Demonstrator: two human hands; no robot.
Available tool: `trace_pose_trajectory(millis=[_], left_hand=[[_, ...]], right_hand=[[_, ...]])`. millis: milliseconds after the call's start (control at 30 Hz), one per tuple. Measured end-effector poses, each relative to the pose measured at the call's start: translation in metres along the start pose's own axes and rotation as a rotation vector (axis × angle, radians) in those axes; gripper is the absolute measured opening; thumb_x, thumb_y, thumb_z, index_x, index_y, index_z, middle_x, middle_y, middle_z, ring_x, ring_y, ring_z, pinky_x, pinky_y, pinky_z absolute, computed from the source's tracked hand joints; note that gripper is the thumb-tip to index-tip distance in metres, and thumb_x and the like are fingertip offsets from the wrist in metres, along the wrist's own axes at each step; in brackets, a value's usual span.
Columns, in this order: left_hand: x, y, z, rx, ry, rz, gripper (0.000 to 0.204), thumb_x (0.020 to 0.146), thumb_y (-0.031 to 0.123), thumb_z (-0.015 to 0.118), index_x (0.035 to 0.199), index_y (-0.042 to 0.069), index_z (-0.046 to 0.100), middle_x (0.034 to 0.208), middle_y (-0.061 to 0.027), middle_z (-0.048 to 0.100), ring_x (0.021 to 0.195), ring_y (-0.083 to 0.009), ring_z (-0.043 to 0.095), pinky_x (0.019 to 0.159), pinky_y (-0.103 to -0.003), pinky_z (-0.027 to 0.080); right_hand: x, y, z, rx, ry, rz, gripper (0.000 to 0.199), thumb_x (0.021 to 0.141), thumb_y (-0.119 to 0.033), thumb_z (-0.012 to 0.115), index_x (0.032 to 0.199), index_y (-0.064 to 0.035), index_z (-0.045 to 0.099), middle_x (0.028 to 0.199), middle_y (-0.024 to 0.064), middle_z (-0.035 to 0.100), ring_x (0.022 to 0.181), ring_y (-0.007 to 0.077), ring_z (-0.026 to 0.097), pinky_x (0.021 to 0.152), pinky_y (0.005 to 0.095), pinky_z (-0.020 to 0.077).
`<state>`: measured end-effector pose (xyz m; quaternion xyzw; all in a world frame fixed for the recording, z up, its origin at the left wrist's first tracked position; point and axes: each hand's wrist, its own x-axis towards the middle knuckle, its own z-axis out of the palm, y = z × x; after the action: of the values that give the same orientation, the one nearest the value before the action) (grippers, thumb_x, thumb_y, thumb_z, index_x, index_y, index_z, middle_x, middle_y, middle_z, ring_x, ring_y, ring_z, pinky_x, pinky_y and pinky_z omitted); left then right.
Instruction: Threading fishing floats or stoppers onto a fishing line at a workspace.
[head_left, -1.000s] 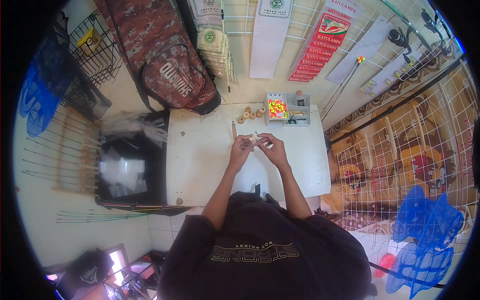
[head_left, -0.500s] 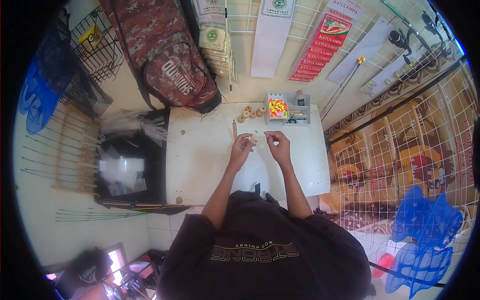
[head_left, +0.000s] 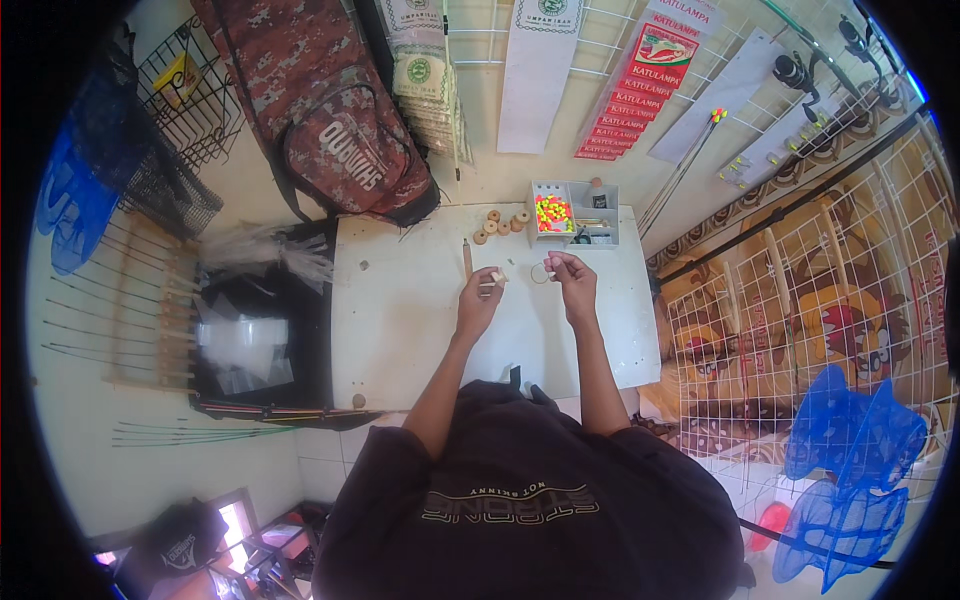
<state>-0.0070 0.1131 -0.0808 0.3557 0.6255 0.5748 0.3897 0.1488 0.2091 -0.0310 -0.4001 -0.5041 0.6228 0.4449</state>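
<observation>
Over the white table (head_left: 400,330), my left hand (head_left: 477,305) is closed around a small pale piece (head_left: 499,276), likely wooden; its exact kind is too small to make out. To its right, my right hand (head_left: 575,285) pinches a thin yellowish loop (head_left: 539,273) between thumb and fingertips. The loop hangs off the left side of those fingers. Just beyond my left hand stands a slim wooden stick with a pointed tip (head_left: 467,257). Several round wooden spools (head_left: 491,227) lie grouped at the table's far side.
A grey compartment box (head_left: 597,214) at the far edge holds bright red and yellow beads (head_left: 553,213). Behind it hang packets (head_left: 640,95) on a wire grid. A camouflage bag (head_left: 345,150) leans at the far left; clear plastic bags (head_left: 245,345) lie left. Blue nets (head_left: 850,430) hang right.
My right hand has moved slightly right and away from my left, and the thin loop now shows at its fingertips. My left hand has turned a little, baring more of the pale piece.
</observation>
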Motion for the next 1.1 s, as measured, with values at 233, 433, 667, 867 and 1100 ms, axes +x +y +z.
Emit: trace_pose_trajectory(millis=[233, 433, 667, 867, 1100], left_hand=[[-0.003, 0.012, 0.001, -0.223, 0.044, 0.093, 0.032, 0.092, 0.011, 0.055, 0.122, 0.004, 0.048, 0.105, -0.0091, 0.056, 0.09, -0.0147, 0.061, 0.072, -0.026, 0.051], [-0.004, 0.012, 0.005, -0.188, 0.003, 0.077, 0.031, 0.087, 0.006, 0.06, 0.117, 0.005, 0.053, 0.103, -0.008, 0.056, 0.087, -0.0133, 0.06, 0.072, -0.025, 0.049], [-0.007, 0.015, -0.002, -0.073, -0.037, 0.041, 0.034, 0.088, 0.007, 0.059, 0.121, 0.007, 0.053, 0.108, -0.0067, 0.057, 0.089, -0.0116, 0.058, 0.074, -0.025, 0.048], [-0.01, 0.025, -0.007, 0.092, -0.105, 0.14, 0.037, 0.085, 0.005, 0.059, 0.122, 0.008, 0.053, 0.109, -0.0054, 0.06, 0.089, -0.0112, 0.059, 0.074, -0.026, 0.047], [-0.011, 0.023, -0.017, 0.081, -0.085, 0.159, 0.038, 0.082, 0.009, 0.062, 0.12, 0.011, 0.057, 0.106, -0.0056, 0.064, 0.085, -0.0135, 0.062, 0.072, -0.027, 0.048]], right_hand=[[0.009, 0.043, -0.034, -0.271, 0.284, 0.092, 0.019, 0.087, -0.013, 0.06, 0.1, -0.0021, 0.067, 0.085, 0.0049, 0.067, 0.073, 0.0088, 0.059, 0.063, 0.0233, 0.0465], [0.007, 0.067, -0.028, -0.716, 0.249, -0.362, 0.06, 0.076, 0.0, 0.059, 0.133, -0.0013, 0.039, 0.126, 0.0179, 0.049, 0.096, 0.0206, 0.056, 0.077, 0.0288, 0.0481], [-0.002, -0.004, 0.013, -0.572, -0.351, -0.349, 0.065, 0.077, -0.003, 0.062, 0.137, -0.0155, 0.04, 0.142, 0.0079, 0.039, 0.128, 0.026, 0.037, 0.103, 0.0397, 0.0346], [0.002, -0.009, 0.022, -0.538, -0.52, -0.134, 0.047, 0.083, -0.013, 0.063, 0.128, -0.0183, 0.053, 0.128, 0.0085, 0.054, 0.117, 0.0255, 0.049, 0.095, 0.0374, 0.0426], [0.009, -0.001, 0.022, -0.543, -0.534, -0.094, 0.017, 0.085, -0.015, 0.065, 0.099, -0.0087, 0.071, 0.093, 0.0049, 0.068, 0.079, 0.0147, 0.06, 0.071, 0.0287, 0.0461]])
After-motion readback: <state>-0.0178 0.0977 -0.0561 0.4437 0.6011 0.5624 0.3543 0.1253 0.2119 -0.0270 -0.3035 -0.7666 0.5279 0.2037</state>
